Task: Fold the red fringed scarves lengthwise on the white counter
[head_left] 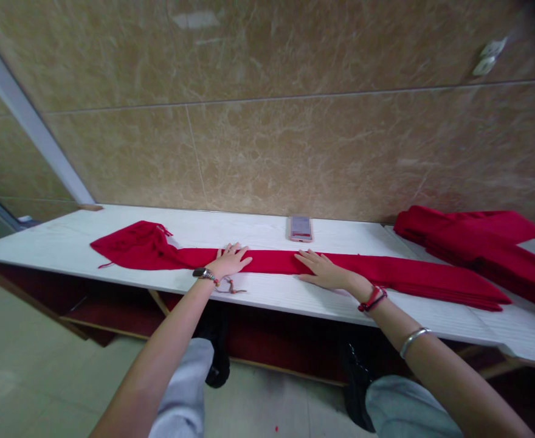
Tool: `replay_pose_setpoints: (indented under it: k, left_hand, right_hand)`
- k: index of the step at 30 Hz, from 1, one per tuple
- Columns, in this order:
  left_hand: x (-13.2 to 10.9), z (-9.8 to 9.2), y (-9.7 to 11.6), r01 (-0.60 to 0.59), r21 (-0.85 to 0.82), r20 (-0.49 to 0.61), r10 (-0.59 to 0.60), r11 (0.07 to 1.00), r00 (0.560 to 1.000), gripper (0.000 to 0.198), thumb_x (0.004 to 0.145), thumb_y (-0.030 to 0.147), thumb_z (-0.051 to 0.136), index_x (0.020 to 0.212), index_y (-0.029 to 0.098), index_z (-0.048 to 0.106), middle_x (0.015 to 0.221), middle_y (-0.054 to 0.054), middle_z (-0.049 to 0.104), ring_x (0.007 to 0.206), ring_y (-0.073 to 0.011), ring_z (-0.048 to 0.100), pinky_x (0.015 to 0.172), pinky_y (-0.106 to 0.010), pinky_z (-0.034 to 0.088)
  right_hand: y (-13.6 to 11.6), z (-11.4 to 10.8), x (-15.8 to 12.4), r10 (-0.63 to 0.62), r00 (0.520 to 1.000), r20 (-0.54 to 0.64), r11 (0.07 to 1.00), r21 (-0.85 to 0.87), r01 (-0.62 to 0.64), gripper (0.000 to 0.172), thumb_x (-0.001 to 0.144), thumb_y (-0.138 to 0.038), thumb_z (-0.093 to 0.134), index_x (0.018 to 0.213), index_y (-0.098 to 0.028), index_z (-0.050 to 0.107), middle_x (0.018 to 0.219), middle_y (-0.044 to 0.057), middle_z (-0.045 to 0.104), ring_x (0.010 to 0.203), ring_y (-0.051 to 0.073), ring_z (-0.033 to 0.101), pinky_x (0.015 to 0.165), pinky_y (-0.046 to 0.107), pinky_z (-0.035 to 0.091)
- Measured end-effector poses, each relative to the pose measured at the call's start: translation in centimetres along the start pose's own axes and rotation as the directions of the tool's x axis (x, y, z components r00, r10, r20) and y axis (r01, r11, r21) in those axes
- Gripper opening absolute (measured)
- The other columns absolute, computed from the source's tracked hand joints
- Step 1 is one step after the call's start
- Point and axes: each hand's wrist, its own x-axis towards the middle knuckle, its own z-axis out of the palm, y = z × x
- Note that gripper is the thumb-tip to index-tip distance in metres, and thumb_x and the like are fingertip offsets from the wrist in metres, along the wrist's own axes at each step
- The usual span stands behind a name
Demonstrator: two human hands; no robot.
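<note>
A long red cloth (pixel 272 261), folded into a narrow strip, lies along the white table (pixel 249 228). Its left end spreads into a loose, crumpled point, while layered edges show at its right end. My left hand (pixel 228 260) rests on the strip left of the middle, fingers spread and palm down. Farther right, my right hand (pixel 322 269) lies flat on the same strip, its fingers apart. Neither hand grips the cloth.
A phone (pixel 301 229) lies behind the strip, near the wall (pixel 295 152). More folded red cloth (pixel 472 237) is piled at the right. Shelves (pixel 117 313) are under the table, and my legs are below its front edge.
</note>
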Motion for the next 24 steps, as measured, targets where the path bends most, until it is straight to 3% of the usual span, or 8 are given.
replay_pose_setpoints:
  k: [3, 6, 10, 14, 17, 20, 24]
  left_hand:
    - [0.3, -1.0, 1.3, -0.094, 0.032, -0.008, 0.094, 0.995, 0.995, 0.05, 0.089, 0.041, 0.031, 0.137, 0.024, 0.031, 0.145, -0.012, 0.026, 0.132, -0.0309, 0.02, 0.099, -0.053, 0.023]
    - [0.7, -1.4, 3.8, -0.223, 0.052, -0.073, 0.227, 0.973, 0.971, 0.044, 0.088, 0.032, 0.036, 0.13, 0.022, 0.041, 0.133, -0.012, 0.044, 0.122, -0.0256, 0.039, 0.098, -0.045, 0.03]
    - [1.9, -1.1, 7.7, -0.287, 0.047, -0.161, 0.291, 0.957, 0.943, 0.037, 0.085, 0.026, 0.039, 0.12, 0.02, 0.052, 0.113, -0.012, 0.054, 0.103, -0.0228, 0.054, 0.09, -0.037, 0.039]
    - [4.7, -1.8, 10.6, -0.433, -0.194, -0.12, 0.417, 0.88, 0.901, 0.038, 0.082, 0.022, 0.042, 0.117, 0.017, 0.054, 0.118, -0.01, 0.055, 0.107, -0.0203, 0.051, 0.093, -0.03, 0.035]
    - [7.2, -2.9, 12.1, -0.423, -0.399, -0.037, 0.447, 0.813, 0.894, 0.03, 0.078, 0.022, 0.046, 0.104, 0.016, 0.06, 0.111, -0.006, 0.061, 0.103, -0.0194, 0.052, 0.091, -0.027, 0.036]
    - [9.1, -3.6, 13.3, -0.384, -0.469, 0.054, 0.46, 0.795, 0.886, 0.021, 0.075, 0.03, 0.052, 0.084, 0.016, 0.064, 0.087, -0.001, 0.066, 0.085, -0.0171, 0.055, 0.079, -0.025, 0.041]
    - [9.9, -3.6, 14.0, -0.314, -0.572, 0.121, 0.457, 0.758, 0.881, 0.024, 0.07, 0.037, 0.057, 0.067, 0.014, 0.06, 0.066, 0.001, 0.061, 0.069, -0.0145, 0.053, 0.065, -0.025, 0.041]
  right_hand:
    - [-0.3, -1.6, -1.2, -0.039, 0.994, -0.1, 0.996, -0.088, 0.03, 0.057, 0.083, -0.032, 0.051, 0.134, -0.009, 0.037, 0.134, 0.019, 0.042, 0.123, 0.028, 0.038, 0.098, 0.041, 0.035]
    - [-1.0, -2.4, -2.1, -0.062, 0.992, -0.114, 0.979, -0.199, 0.038, 0.041, 0.081, -0.016, 0.049, 0.122, -0.011, 0.051, 0.115, 0.015, 0.056, 0.104, 0.024, 0.052, 0.087, 0.034, 0.043]
    - [-2.0, -1.9, -2.3, -0.084, 0.99, -0.115, 0.954, -0.297, 0.047, 0.026, 0.084, -0.009, 0.042, 0.103, -0.014, 0.059, 0.101, 0.012, 0.059, 0.093, 0.021, 0.054, 0.076, 0.03, 0.045]
    - [-2.3, -1.4, -2.0, -0.097, 0.978, -0.182, 0.948, -0.317, 0.035, 0.02, 0.086, -0.01, 0.042, 0.096, -0.014, 0.059, 0.099, 0.012, 0.059, 0.09, 0.021, 0.054, 0.072, 0.03, 0.046]
    - [-2.2, -1.4, -2.0, -0.071, 0.968, -0.24, 0.957, -0.291, -0.002, 0.021, 0.087, -0.011, 0.04, 0.097, -0.014, 0.059, 0.1, 0.012, 0.059, 0.092, 0.022, 0.053, 0.073, 0.031, 0.047]
    - [-1.9, -1.3, -2.0, 0.008, 0.962, -0.274, 0.965, -0.25, -0.079, 0.024, 0.088, -0.011, 0.038, 0.102, -0.013, 0.057, 0.101, 0.014, 0.059, 0.095, 0.023, 0.054, 0.075, 0.032, 0.047]
    - [-1.6, -1.5, -2.1, 0.056, 0.97, -0.237, 0.969, -0.22, -0.11, 0.026, 0.088, -0.009, 0.036, 0.105, -0.012, 0.055, 0.099, 0.015, 0.06, 0.089, 0.023, 0.058, 0.07, 0.031, 0.048]
